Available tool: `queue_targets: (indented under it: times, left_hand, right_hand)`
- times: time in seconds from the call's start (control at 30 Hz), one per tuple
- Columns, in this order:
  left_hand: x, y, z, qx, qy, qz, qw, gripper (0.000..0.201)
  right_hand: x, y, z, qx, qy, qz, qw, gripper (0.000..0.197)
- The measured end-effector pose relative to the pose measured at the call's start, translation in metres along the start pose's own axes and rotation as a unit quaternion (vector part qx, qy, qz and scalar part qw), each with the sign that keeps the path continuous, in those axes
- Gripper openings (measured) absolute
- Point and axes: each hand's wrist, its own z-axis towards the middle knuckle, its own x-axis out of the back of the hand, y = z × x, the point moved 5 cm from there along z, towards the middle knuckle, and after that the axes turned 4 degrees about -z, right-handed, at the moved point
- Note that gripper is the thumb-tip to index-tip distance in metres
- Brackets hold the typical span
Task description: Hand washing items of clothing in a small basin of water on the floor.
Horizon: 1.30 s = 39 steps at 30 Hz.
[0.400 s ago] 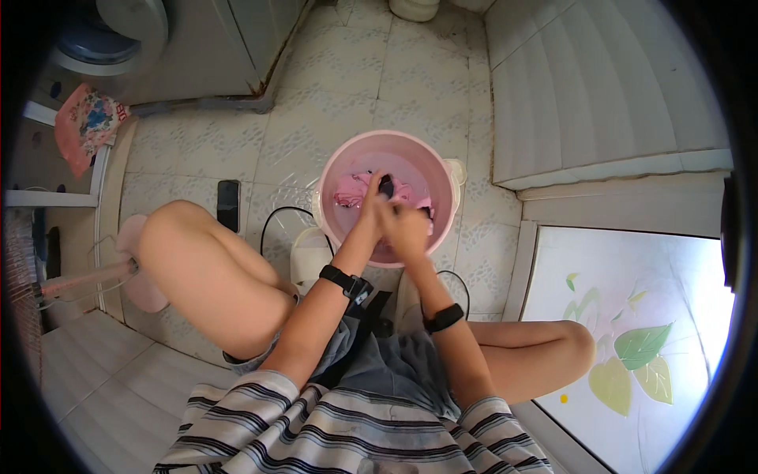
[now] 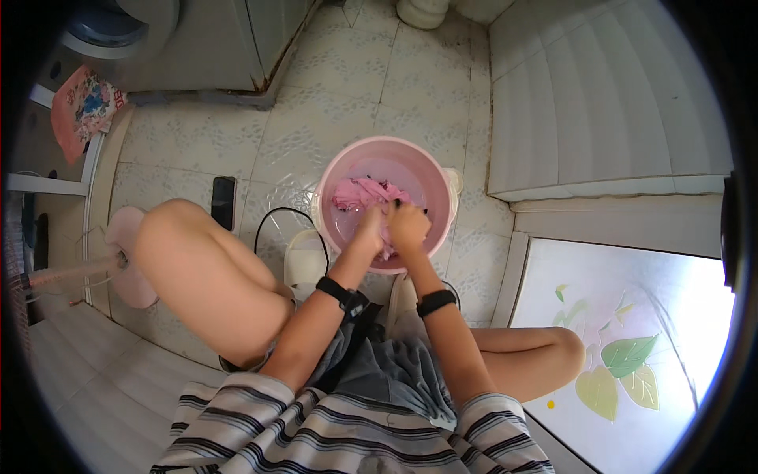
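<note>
A pink basin point(image 2: 337, 164) of water stands on the floor in front of me. Wet pink cloth point(image 2: 361, 192) with some dark patches lies bunched in it. Both hands are over the near half of the basin, close together on the cloth. My left hand point(image 2: 369, 231) is closed on a fold of it, with its fingertips partly hidden. Curled into a fist, my right hand point(image 2: 408, 228) grips the cloth just to the right. A strip of pink shows between the two hands. Each wrist wears a black band.
Left of the basin lie a dark phone point(image 2: 223, 202) and a black cable point(image 2: 276, 211) beside a pale slipper point(image 2: 301, 259). A grey front-loading machine point(image 2: 197, 55) stands far left. A pink-based stand point(image 2: 130, 272) is by my left knee, a frosted door point(image 2: 553, 316) at right.
My right hand has gone from crossing over the left to resting beside it. More of the pink cloth shows beyond my hands. The view has shifted slightly.
</note>
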Motion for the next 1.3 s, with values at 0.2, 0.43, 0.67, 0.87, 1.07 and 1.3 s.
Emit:
queue_targets:
  times: [0.2,0.43,0.67,0.87,1.07,1.3]
  left_hand:
    - [0.054,0.005,0.035,-0.002,-0.017,0.042,0.999,0.028]
    - [0.010,0.008,-0.008,0.022,-0.276,-0.072,0.958,0.014]
    - [0.048,0.002,0.038,0.044,-0.241,-0.016,0.969,0.019]
    - [0.103,0.049,0.067,-0.302,-0.076,0.237,0.920,0.018]
    - [-0.014,-0.016,-0.006,0.044,-0.048,0.009,0.998,0.029]
    - [-0.040,0.033,-0.037,-0.057,-0.180,0.319,0.929,0.043]
  right_hand:
    - [0.018,-0.034,-0.023,0.092,-0.021,0.122,0.988,0.046]
    - [0.017,-0.031,-0.026,0.076,-0.012,0.092,0.993,0.037]
    - [0.035,-0.037,-0.025,0.054,-0.014,0.141,0.988,0.046]
    - [0.053,-0.071,-0.021,0.152,0.136,0.052,0.978,0.043]
    - [-0.023,0.054,0.016,-0.094,-0.030,0.057,0.993,0.046]
    - [-0.006,0.096,0.047,-0.287,-0.153,0.739,0.590,0.035]
